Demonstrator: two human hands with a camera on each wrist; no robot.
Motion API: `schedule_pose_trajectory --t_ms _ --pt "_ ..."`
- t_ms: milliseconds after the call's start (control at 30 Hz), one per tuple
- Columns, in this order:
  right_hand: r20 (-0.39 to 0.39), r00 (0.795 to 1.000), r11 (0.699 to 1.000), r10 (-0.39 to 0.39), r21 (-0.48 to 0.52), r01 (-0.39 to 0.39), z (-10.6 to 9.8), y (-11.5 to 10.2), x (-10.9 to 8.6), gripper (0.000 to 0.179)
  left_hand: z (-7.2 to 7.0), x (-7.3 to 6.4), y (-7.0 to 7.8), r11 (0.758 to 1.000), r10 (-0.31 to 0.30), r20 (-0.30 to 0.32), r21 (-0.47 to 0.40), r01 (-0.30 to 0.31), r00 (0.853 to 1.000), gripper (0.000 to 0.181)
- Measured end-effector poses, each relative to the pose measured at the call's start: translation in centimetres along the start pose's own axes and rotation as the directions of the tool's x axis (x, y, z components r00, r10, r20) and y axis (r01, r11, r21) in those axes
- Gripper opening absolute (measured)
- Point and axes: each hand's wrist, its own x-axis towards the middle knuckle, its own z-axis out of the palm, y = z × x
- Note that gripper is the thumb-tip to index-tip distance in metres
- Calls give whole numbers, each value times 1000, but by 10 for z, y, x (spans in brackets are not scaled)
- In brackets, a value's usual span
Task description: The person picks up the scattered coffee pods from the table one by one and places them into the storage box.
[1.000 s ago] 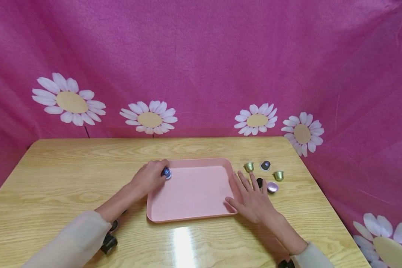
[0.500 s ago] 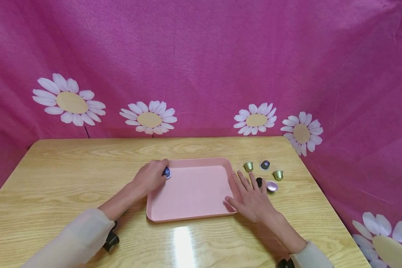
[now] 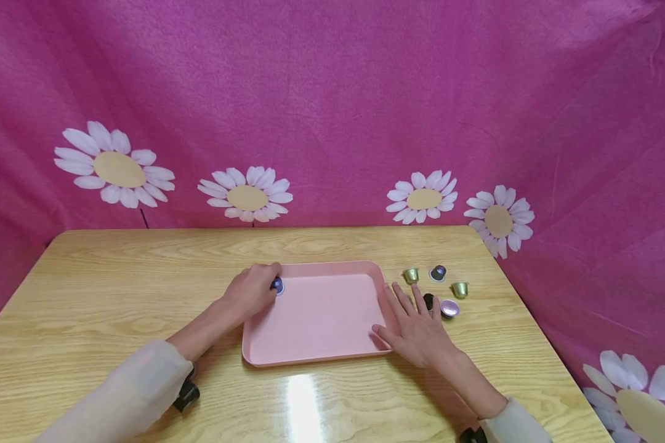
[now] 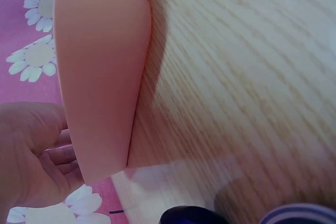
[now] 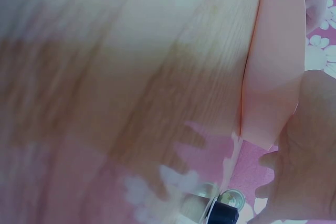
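My left hand point(image 3: 252, 289) reaches over the left rim of a pink tray point(image 3: 327, 320), its curled fingers holding a blue coffee capsule point(image 3: 278, 285) in the back left corner. The fingers partly cover the capsule. In the left wrist view, the tray's side wall point(image 4: 102, 77) hides the fingertips. My right hand point(image 3: 421, 335) lies with spread, straight fingers over the tray's right rim. Just past those fingers stand a black capsule point(image 3: 428, 301) and a lilac one point(image 3: 449, 308), with a gold capsule point(image 3: 411, 275) behind.
Another gold capsule point(image 3: 460, 290) and a dark purple one point(image 3: 438, 273) sit on the wooden table point(image 3: 116, 277) right of the tray. Low in the left wrist view show a dark capsule point(image 4: 191, 215) and a round rim. A pink daisy curtain point(image 3: 332, 111) hangs behind.
The left hand and the blue capsule have shifted very slightly to the right, and the left forearm has edged along with them. The right hand and the tray look unmoved.
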Motion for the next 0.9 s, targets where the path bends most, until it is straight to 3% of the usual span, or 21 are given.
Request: schedule_pose_trajectory --t_ms 367,533,767,900 --pt "1 1000 1000 0 -1 0 0 0 0 82 -10 -6 -1 998 20 -30 -51 -21 999 21" --pt "0 1000 1000 1 1 -1 0 0 0 82 -23 -14 -1 989 40 -58 -141 -47 998 24" --pt "-1 1000 1000 -1 2 1 1 1 0 82 -46 -29 -5 970 -41 -26 -240 33 999 33" --pt "0 1000 1000 -2 2 2 0 1 0 82 -58 -41 -16 963 -23 -67 -269 4 998 31"
